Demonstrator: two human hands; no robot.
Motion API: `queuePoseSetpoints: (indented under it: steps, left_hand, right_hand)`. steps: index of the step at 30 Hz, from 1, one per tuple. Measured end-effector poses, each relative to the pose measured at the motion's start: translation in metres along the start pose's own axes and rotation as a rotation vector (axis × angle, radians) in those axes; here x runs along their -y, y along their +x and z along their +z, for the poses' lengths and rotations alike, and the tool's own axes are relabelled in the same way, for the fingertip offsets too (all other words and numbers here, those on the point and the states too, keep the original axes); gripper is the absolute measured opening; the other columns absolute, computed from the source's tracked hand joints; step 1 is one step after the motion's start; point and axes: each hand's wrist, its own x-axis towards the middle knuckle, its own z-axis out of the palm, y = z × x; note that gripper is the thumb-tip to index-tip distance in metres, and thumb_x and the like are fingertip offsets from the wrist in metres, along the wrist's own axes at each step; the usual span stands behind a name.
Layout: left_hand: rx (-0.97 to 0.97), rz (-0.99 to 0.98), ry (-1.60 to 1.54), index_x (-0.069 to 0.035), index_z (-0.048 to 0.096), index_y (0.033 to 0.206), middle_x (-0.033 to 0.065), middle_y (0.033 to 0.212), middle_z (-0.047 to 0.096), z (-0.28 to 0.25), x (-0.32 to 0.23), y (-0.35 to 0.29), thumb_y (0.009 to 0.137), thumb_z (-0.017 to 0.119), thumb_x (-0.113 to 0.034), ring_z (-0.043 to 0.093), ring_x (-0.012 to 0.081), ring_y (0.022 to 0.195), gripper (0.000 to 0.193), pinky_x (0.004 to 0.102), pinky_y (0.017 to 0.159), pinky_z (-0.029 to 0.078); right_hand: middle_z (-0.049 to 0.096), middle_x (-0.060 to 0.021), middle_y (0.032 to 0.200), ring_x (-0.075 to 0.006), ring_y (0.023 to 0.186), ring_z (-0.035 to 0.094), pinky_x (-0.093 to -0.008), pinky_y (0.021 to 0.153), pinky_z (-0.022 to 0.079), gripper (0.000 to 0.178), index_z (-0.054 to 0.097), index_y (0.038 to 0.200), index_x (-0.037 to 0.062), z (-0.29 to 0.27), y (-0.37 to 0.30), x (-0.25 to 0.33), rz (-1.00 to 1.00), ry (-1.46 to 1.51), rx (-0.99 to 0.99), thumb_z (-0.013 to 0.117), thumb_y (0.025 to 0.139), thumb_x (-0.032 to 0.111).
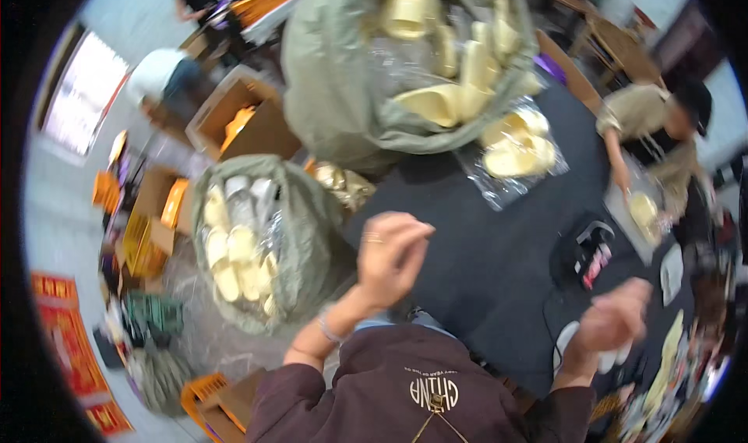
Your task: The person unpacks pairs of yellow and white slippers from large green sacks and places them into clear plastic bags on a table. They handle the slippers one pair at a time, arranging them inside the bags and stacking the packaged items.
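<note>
My left hand [392,257] is raised over the left edge of the dark table [475,248], fingers loosely bent, the thumb apart from them and nothing visible between. My right hand [615,318] hovers over the right side of the table, smeared by motion, so its fingers do not show clearly. Near it lie a small black device with a pink-and-white part [592,256] and some pale slippers [565,342], partly covered by my wrist. A pair of cream slippers [518,155] in a clear plastic bag rests at the table's far side.
A large grey-green sack [327,77] of cream slippers stands at the far end. A smaller sack [304,240] with bagged slippers sits on the floor at left, near cardboard boxes [269,131]. At right, a co-worker [654,131] handles a bagged cream slipper [645,213]. Another person bends at far left.
</note>
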Motion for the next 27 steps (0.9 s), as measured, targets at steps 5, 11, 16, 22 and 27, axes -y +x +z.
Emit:
queuePoseSetpoints:
  steps: [5,11,16,22,27]
  left_hand:
    - [0.158,-0.374,0.001,-0.003,0.062,0.104,0.0114,0.104,0.060,0.032,0.065,-0.121,0.078,0.063,-0.004,0.056,0.0292,0.098,0.026,0.0371,0.085,0.046]
    - [0.104,-0.526,0.101,-0.002,0.054,0.115,0.0164,0.111,0.055,0.017,0.129,-0.122,0.080,0.063,-0.009,0.053,0.0334,0.105,0.037,0.0396,0.091,0.042]
    - [0.085,-0.332,0.102,0.000,0.048,0.124,0.0197,0.116,0.052,0.026,0.170,-0.043,0.082,0.062,-0.008,0.051,0.0359,0.109,0.045,0.0405,0.093,0.042]
    - [-0.057,-0.248,0.055,0.005,0.029,0.136,0.0231,0.135,0.033,0.048,0.195,0.052,0.080,0.064,-0.006,0.033,0.0367,0.126,0.067,0.0411,0.103,0.032]
    - [-0.067,-0.071,0.020,0.007,0.026,0.138,0.0264,0.140,0.029,0.069,0.217,0.143,0.082,0.062,-0.009,0.029,0.0391,0.131,0.068,0.0431,0.107,0.027]
  right_hand:
    - [0.063,-0.0056,0.090,-0.0118,0.081,0.057,-0.0250,0.072,0.043,0.024,0.057,0.115,-0.0010,0.145,-0.091,-0.012,0.832,0.435,0.359,0.051,0.091,0.002]
    - [0.062,-0.0060,0.100,-0.0101,0.079,0.057,-0.0239,0.068,0.046,0.027,0.058,0.115,0.0028,0.240,-0.072,0.025,0.786,0.579,0.570,0.055,0.088,0.004]
    - [0.059,-0.0056,0.104,-0.0090,0.071,0.054,-0.0214,0.064,0.045,0.034,0.057,0.118,0.0050,0.290,-0.040,0.003,0.734,0.523,0.507,0.059,0.084,0.002]
    - [0.050,-0.0127,0.118,-0.0203,0.085,0.056,-0.0333,0.081,0.047,0.051,0.046,0.129,0.0023,0.317,-0.027,-0.032,0.713,0.288,0.472,0.064,0.082,0.012]
    - [0.022,-0.0291,0.140,-0.0433,0.132,0.022,-0.0454,0.110,0.022,0.095,0.015,0.142,-0.0021,0.361,0.001,-0.126,0.586,-0.030,0.266,0.074,0.073,0.027]
